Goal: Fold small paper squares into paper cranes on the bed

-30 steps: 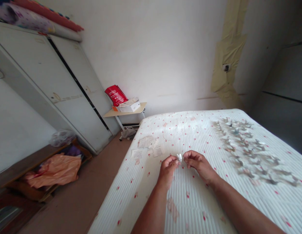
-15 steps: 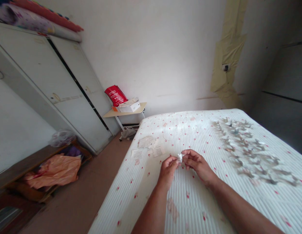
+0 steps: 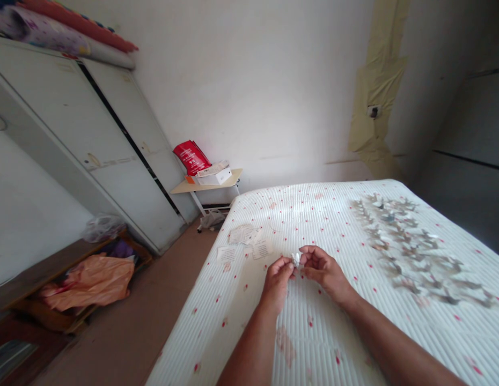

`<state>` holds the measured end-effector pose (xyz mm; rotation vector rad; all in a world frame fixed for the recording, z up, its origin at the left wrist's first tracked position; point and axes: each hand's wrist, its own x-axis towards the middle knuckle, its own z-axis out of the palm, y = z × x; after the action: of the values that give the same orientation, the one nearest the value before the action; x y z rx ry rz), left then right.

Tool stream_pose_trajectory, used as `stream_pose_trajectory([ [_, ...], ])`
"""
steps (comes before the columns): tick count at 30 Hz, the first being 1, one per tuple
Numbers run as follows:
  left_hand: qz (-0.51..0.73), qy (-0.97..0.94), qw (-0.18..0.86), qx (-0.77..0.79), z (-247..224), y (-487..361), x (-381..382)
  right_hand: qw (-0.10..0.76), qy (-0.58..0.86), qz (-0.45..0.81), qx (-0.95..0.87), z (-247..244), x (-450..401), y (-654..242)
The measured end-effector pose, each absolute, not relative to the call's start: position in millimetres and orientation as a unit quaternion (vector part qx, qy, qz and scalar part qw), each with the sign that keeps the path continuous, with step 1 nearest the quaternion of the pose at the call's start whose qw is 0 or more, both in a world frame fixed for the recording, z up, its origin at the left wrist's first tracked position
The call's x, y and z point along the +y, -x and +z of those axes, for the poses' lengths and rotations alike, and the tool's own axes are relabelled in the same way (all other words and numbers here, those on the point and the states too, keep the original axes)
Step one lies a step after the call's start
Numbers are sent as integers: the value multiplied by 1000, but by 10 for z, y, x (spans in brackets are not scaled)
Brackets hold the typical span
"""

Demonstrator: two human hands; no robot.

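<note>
A small folded piece of white paper (image 3: 296, 259) is between my hands above the bed's middle. My left hand (image 3: 278, 279) pinches its left side between thumb and fingers. My right hand (image 3: 322, 272) is at its right side, with fingers curled and thumb and index finger a little apart. Flat printed paper pieces (image 3: 244, 235) lie on the bed to the left of my hands. On the right, many small folded paper figures (image 3: 402, 236) stand in rows on the striped, red-dotted bed cover (image 3: 309, 327).
Beyond the bed's far left corner, a small table (image 3: 181, 187) holds a red bag (image 3: 192, 157) and a white box (image 3: 215, 177). A wardrobe (image 3: 72, 123) stands at left, near a wooden bench (image 3: 16, 273) with an orange cloth (image 3: 90, 281).
My right thumb has moved down, and its gap from the index finger has widened. The folded paper has turned slightly and shifted a little left with my left hand.
</note>
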<state>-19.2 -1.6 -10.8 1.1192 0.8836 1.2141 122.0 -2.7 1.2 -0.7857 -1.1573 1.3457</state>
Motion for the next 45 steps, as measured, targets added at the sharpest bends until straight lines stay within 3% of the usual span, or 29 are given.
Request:
stream_pose_trajectory([
  [6,536,-368,693,312,-77,186,-30,561,330,581,-489,30,-44,-1200],
  [14,526,-389,695,300,-113,184,-33,558,364,501,-552,27,-88,-1162],
  [19,541,-447,627,337,-126,154,-43,525,431,366,-636,23,-112,-1167],
  [23,531,-518,545,391,-67,144,-70,522,440,330,-652,-4,-103,-1176],
  [37,530,-603,385,455,-77,138,-102,570,372,528,-509,-51,-44,-1156],
  [45,520,-619,356,468,-33,144,-107,566,380,483,-550,2,-85,-1170],
])
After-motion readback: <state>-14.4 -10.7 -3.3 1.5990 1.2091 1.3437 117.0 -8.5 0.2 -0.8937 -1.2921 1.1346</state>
